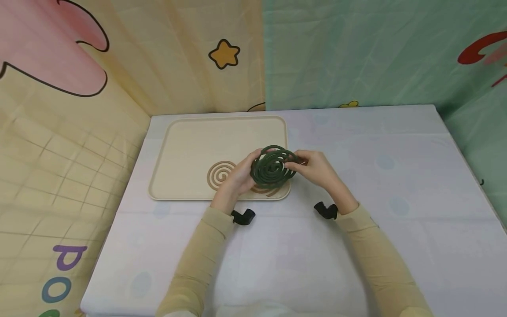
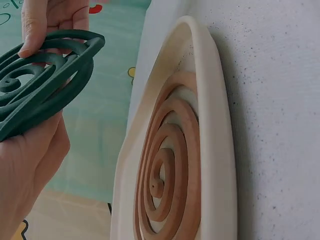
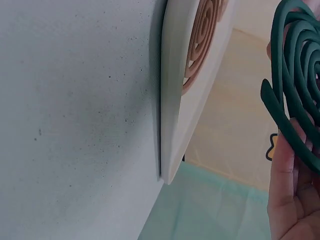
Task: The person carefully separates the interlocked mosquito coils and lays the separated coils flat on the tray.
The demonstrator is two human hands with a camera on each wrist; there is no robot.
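Above the right front part of the tray, both hands hold a green mosquito coil [image 1: 272, 169]. My left hand [image 1: 240, 175] grips it at its left edge and from beneath. From the other side my right hand [image 1: 317, 168] pinches it, with the thumb [image 2: 34, 32] on top in the left wrist view. The green spiral [image 3: 278, 65] looks layered, its turns standing partly apart at the rim. A brown mosquito coil [image 1: 210, 177] lies flat on the tray by my left hand. Another brown coil [image 1: 258, 190] lies under the green one, which partly hides it.
The cream tray [image 1: 190, 145] with a raised rim rests on the left half of a white-covered table [image 1: 396, 246]. Black devices [image 1: 244, 217] are worn at both wrists. Printed curtains [image 1: 340, 53] hang behind the table and at its sides.
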